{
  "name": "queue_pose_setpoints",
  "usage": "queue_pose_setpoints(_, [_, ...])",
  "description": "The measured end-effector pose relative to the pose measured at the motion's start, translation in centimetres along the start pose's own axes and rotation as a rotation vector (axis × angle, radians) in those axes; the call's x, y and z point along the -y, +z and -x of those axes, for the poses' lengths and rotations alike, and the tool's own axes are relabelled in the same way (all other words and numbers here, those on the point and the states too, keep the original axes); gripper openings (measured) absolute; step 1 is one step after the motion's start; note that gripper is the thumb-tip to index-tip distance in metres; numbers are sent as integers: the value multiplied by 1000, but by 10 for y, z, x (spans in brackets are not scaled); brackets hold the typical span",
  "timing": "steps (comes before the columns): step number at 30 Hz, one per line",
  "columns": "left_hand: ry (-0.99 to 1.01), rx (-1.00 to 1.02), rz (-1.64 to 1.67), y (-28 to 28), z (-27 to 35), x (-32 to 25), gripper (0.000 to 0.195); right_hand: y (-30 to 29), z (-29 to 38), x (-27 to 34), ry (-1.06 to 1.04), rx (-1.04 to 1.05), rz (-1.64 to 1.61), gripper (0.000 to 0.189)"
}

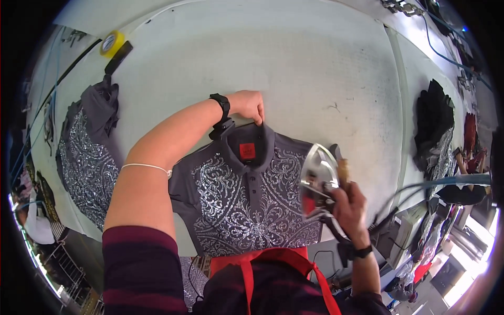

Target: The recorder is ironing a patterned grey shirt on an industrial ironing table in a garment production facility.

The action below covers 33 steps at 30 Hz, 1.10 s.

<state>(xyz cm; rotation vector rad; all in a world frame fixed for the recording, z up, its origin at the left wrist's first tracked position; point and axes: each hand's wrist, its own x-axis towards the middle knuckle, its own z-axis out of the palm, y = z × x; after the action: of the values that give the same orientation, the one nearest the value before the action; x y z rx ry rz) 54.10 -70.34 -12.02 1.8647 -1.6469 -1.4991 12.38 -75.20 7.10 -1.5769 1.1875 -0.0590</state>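
A dark grey polo shirt (254, 204) with silver sequin scrollwork lies front up before me, its collar (269, 147) at the far side. My left hand (250, 105) pinches the collar's back edge between thumb and fingers. At the shirt's right side, my right hand (351, 210) grips the handle of a steam iron (321, 177). The iron is tilted, with its shiny metal side turned toward the shirt; whether it touches the cloth cannot be told. A red label (247, 151) is inside the neck.
Another grey sequinned shirt (88, 165) lies at the left, with a yellow tape roll (112, 44) and a black object (119, 58) beyond it. Black and sequinned garments (433, 130) lie at the right. Hoses (433, 183) come in from the right over the pale padded table (307, 75).
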Motion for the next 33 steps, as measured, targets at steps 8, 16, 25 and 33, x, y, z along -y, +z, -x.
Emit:
queue_pose_setpoints(8, [22,-3,65,2,-4,-3,21,144,-48,6,-270,-13,8,17])
queue_pose_setpoints(16, [19,30,88,0,-4,7,21,174,-6,-6,-173,98,92,28])
queue_pose_setpoints(25, [32,-30,86,7,2,9,21,169,-5,-4,-234,100,100,25])
queue_pose_setpoints(33, [60,-97,48,4,27,-9,24,140,-22,5,-286,9,193,20])
